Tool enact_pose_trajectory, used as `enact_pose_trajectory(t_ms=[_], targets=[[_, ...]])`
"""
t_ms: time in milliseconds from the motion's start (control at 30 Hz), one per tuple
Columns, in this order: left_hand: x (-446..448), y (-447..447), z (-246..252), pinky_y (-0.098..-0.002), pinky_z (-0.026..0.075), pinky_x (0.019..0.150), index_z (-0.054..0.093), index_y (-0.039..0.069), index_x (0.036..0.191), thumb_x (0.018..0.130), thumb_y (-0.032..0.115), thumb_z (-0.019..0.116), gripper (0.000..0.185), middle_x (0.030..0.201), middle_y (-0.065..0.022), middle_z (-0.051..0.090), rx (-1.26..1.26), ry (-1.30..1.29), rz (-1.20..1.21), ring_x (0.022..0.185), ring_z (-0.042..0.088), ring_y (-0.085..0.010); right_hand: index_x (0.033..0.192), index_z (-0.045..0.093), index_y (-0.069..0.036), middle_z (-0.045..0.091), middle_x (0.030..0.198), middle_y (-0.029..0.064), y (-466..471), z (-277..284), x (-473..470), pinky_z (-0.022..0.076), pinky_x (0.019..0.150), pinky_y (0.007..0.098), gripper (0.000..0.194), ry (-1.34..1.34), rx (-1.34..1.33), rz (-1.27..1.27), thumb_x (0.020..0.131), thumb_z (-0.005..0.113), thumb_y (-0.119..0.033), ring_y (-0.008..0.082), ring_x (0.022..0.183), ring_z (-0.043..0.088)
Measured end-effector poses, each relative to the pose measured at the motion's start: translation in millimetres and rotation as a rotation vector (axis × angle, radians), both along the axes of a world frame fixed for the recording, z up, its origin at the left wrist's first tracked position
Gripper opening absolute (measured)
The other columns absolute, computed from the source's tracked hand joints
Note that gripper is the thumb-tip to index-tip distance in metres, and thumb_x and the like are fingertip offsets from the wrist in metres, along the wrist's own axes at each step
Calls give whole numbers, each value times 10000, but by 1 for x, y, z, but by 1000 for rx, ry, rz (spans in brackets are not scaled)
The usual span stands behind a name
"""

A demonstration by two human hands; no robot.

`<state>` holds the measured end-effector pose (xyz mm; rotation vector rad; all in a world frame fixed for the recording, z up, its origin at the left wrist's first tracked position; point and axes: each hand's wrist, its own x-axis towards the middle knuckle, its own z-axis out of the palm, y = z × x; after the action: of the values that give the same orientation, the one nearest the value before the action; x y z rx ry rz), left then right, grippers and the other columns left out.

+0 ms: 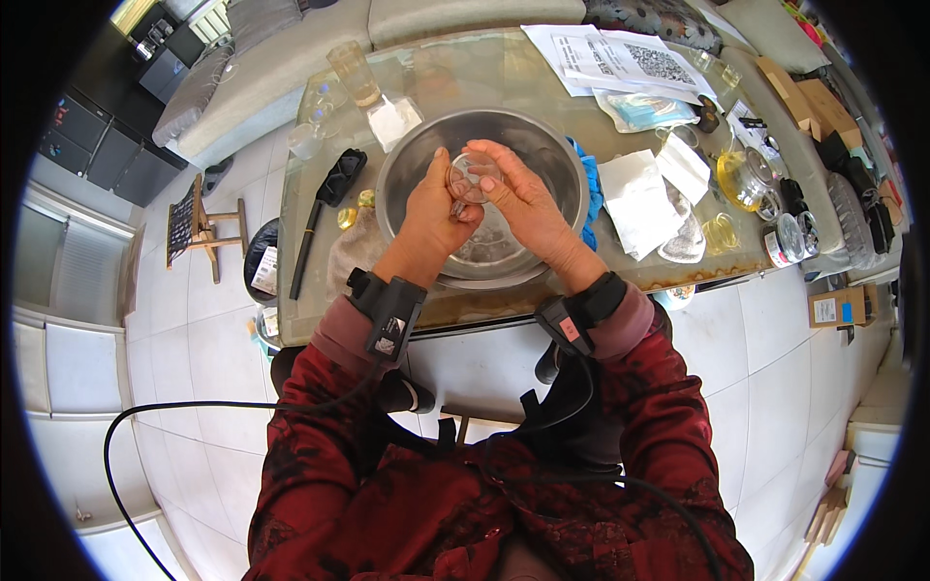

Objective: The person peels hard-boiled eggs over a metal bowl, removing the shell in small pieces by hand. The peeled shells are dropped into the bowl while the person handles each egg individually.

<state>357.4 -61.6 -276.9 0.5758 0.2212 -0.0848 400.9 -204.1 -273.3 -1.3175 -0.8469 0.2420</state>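
Observation:
A small clear glass cup is held between both hands above a stainless steel basin. My left hand grips it from the left, thumb up along its side and fingers beneath. From the right, my right hand closes on the same cup, its thumb at the near rim and its fingers over the far side. Some water shows at the bottom of the basin under the hands. The palms and part of the cup's base are hidden.
Left of the basin lie a black-handled brush and a beige cloth. A tall glass stands behind. To the right are a blue cloth, white paper towels and a glass teapot. Cables trail from both wrists.

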Motion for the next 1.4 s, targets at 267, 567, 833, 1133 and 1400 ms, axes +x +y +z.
enact_pose_trajectory(t_ms=[267, 567, 833, 1133, 1400], targets=[[-14, -37, 10, -314, 432, 874, 613, 102, 1008, 910, 212, 564, 155, 1034, -56, 629, 102, -207, -3, 1004, 560, -142, 1092, 510, -44, 619, 1026, 117, -3, -2, 13, 489, 745, 268, 311, 411, 293, -76, 991, 341, -284, 163, 883, 605], [-11, -33, 6, -288, 472, 823, 607, -6, 932, 881, 109, 578, 129, 864, -84, 660, 1062, -298, 273, 859, 598, -123, 1134, 504, -42, 603, 970, 94, -6, -2, 5, 465, 705, 232, 427, 326, 138, -175, 970, 381, -417, 115, 812, 566], [-21, -31, 15, -508, 174, 1076, 605, 109, 969, 890, 167, 514, 133, 969, -69, 624, 1910, -703, 151, 1000, 565, -212, 1074, 525, -53, 588, 906, 64, -14, -3, 6, 437, 596, 210, 388, 476, 38, -145, 953, 405, -402, 104, 749, 554], [-19, 2, 16, -473, 289, 995, 620, 122, 955, 794, 190, 619, 175, 1016, -11, 618, 2401, -1065, 181, 1038, 548, -152, 1084, 503, -45, 569, 993, 127, -15, 12, 12, 518, 661, 299, 400, 756, -9, 95, 953, 391, -406, 216, 822, 603], [-22, -21, 16, -242, 439, 745, 598, 6, 887, 882, 129, 561, 128, 762, -34, 627, 1336, -316, 160, 721, 585, -107, 1193, 463, -87, 580, 1047, 68, -6, -1, 10, 449, 757, 267, 385, 322, 25, -34, 958, 428, -390, 134, 932, 536]])
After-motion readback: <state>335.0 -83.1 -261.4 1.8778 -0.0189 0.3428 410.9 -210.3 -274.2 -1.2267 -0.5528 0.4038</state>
